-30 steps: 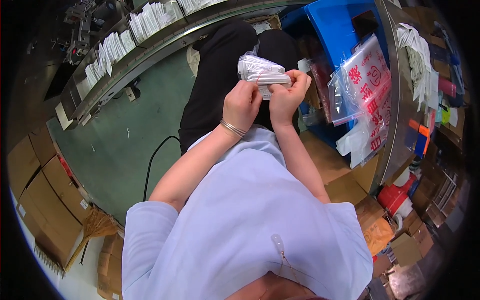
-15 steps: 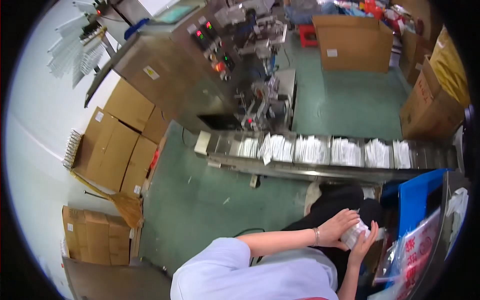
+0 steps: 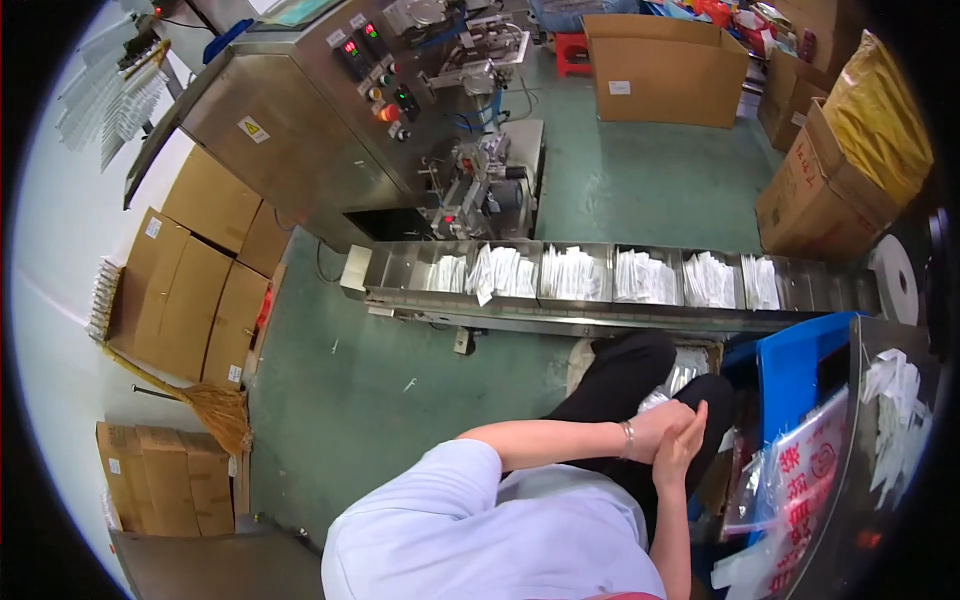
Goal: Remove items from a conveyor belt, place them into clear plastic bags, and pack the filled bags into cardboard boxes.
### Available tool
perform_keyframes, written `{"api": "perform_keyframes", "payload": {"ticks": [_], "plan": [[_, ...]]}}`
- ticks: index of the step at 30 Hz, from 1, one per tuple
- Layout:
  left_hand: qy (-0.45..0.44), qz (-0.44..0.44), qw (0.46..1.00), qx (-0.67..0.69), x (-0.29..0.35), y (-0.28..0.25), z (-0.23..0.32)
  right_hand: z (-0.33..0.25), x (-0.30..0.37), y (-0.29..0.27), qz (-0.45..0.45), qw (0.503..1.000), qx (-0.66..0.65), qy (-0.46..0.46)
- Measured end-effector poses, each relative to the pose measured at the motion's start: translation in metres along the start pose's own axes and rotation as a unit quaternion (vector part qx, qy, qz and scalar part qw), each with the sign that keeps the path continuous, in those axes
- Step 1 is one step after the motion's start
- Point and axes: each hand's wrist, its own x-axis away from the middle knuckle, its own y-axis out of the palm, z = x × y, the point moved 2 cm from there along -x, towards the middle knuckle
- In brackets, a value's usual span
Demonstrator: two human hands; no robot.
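Observation:
Over my dark-trousered lap, my left hand (image 3: 657, 428) and my right hand (image 3: 681, 452) are pressed together, fingers closed. A white, shiny bundle of packets (image 3: 655, 401) shows just beyond my left hand's fingers; the rest of it is covered. Whatever sits between the palms is hidden. A bracelet (image 3: 628, 438) circles my left wrist. Beyond my knees runs a metal conveyor (image 3: 520, 309) with compartments, several of them holding upright stacks of white packets (image 3: 573, 274).
An open carton (image 3: 712, 352) with white packets sits by my knees. To the right are a blue bin (image 3: 800, 375), printed plastic bags (image 3: 808, 475) and a metal surface (image 3: 862, 420). A steel machine (image 3: 290, 120) stands beyond the conveyor; cartons (image 3: 195, 300) and a broom (image 3: 220, 412) line the left wall.
My hands have closed together over the white bundle, which was plainly visible between them before. The whole view has shifted, so the surroundings sit further left and slightly higher.

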Motion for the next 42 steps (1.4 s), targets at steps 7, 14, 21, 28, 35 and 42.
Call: {"api": "perform_keyframes", "payload": {"ticks": [7,14,21,28,35,42], "plan": [[0.098,0.279,0.955,0.04,0.023,-0.006,0.019,0.042,0.016,-0.043,-0.028,0.873,-0.364,0.323],[-0.067,0.277,0.943,0.17,0.038,-0.018,0.001,0.022,-0.01,-0.013,0.049,0.83,-0.462,0.308],[-0.233,0.308,0.915,0.119,0.029,0.017,0.017,0.022,0.011,-0.027,0.048,0.809,-0.5,0.304],[-0.108,0.327,0.939,-0.018,0.024,0.013,0.007,0.0,0.013,-0.033,0.103,0.853,-0.456,0.231],[-0.135,0.365,0.919,0.07,0.029,-0.013,0.002,0.016,-0.015,-0.045,0.023,0.917,-0.327,0.228],[-0.201,0.379,0.903,0.024,0.039,-0.019,0.017,-0.024,-0.014,-0.032,-0.072,0.991,-0.094,-0.068]]}}
